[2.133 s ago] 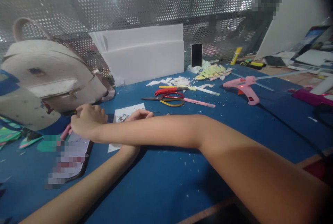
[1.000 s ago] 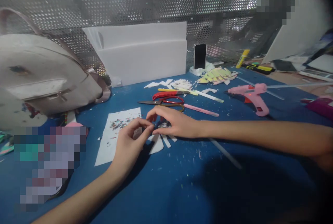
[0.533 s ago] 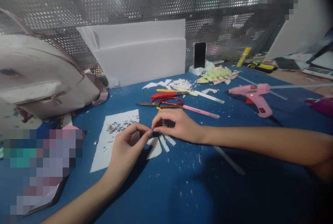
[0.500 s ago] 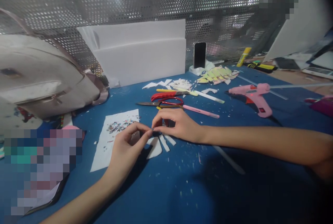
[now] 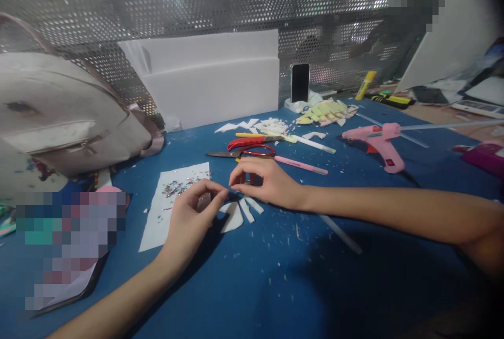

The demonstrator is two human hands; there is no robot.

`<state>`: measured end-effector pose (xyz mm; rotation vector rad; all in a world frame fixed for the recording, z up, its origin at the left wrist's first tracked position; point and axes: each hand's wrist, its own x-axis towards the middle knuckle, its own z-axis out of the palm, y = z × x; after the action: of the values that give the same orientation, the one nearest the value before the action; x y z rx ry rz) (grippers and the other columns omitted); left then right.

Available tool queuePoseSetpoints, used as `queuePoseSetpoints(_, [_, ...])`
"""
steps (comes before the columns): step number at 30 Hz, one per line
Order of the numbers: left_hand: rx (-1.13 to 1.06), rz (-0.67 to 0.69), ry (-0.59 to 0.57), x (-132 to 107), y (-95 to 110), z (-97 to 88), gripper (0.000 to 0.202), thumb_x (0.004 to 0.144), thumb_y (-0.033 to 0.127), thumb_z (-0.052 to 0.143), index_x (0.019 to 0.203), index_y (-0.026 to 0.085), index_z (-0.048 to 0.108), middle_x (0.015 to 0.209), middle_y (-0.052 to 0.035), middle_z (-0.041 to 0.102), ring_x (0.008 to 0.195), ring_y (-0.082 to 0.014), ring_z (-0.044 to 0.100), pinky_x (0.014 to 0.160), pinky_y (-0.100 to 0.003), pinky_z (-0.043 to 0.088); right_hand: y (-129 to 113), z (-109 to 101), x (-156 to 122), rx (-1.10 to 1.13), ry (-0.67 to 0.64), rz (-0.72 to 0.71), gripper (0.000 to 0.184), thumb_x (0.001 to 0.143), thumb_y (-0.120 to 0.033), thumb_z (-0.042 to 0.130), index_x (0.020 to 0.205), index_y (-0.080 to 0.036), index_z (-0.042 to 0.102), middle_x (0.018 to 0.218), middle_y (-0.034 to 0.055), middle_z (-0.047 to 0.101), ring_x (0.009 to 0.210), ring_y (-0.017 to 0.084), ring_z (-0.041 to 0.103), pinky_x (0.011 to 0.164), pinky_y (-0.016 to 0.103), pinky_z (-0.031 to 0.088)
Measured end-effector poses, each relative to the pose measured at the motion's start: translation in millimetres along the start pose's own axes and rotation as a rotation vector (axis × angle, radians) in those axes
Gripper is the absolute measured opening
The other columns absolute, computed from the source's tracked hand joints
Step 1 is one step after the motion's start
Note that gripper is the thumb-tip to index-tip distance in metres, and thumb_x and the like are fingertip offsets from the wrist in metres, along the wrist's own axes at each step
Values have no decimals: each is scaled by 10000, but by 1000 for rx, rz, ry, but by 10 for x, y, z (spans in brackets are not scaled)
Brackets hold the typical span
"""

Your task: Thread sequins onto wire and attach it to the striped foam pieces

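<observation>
My left hand (image 5: 197, 208) hovers over the right edge of a white paper sheet (image 5: 151, 234), its thumb and forefinger pinched at the tips. Whatever sits in that pinch is too small to make out. Just across from it, my right hand (image 5: 268, 181) has thumb and forefinger curled together, with anything between them also too tiny to name. A slim gap separates the two sets of fingertips. Small shiny gems (image 5: 177, 188) lie scattered on the sheet. Below my hands rest a white cut-out piece (image 5: 233, 217) and narrow white strips (image 5: 247, 210).
Behind my hands lie scissors (image 5: 224, 155), a red-handled cutter (image 5: 246, 142), a pink pen (image 5: 301, 165) and white scraps (image 5: 271, 126). A pink glue gun (image 5: 384, 139) stands right. A phone (image 5: 300, 83) leans at the back; a backpack (image 5: 71, 113) sits left.
My fingertips, which met at a small dark bit half a second ago, have moved slightly apart. The whole view has shifted a little.
</observation>
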<state>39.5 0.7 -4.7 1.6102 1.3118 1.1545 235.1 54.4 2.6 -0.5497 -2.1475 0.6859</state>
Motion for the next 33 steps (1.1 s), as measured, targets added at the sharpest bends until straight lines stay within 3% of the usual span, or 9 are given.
queuePoseSetpoints(10, [-9, -47, -20, 2, 61, 26, 146, 835, 331, 662, 774, 198, 660, 470, 68, 386, 401, -78, 300, 369, -204, 211, -27, 1, -17, -28, -32, 17, 50, 920, -206, 574, 910, -177, 613, 887, 13, 624, 765, 120, 537, 695, 254, 436])
queuePoseSetpoints(24, [34, -11, -40, -1, 35, 19, 161, 846, 342, 658, 778, 196, 654, 672, 17, 589, 439, -65, 355, 388, -202, 238, -47, -2, -30, -89, -72, -15, 70, 958, -184, 500, 912, -204, 548, 887, 0, 587, 795, 127, 514, 736, 262, 401])
queuePoseSetpoints(33, [54, 2, -47, 3, 52, 7, 150, 848, 328, 649, 785, 192, 659, 670, 20, 587, 437, -68, 348, 393, -208, 231, -28, 3, -27, -106, -132, -32, 106, 944, -139, 478, 911, -207, 552, 899, 9, 596, 829, 148, 526, 762, 280, 396])
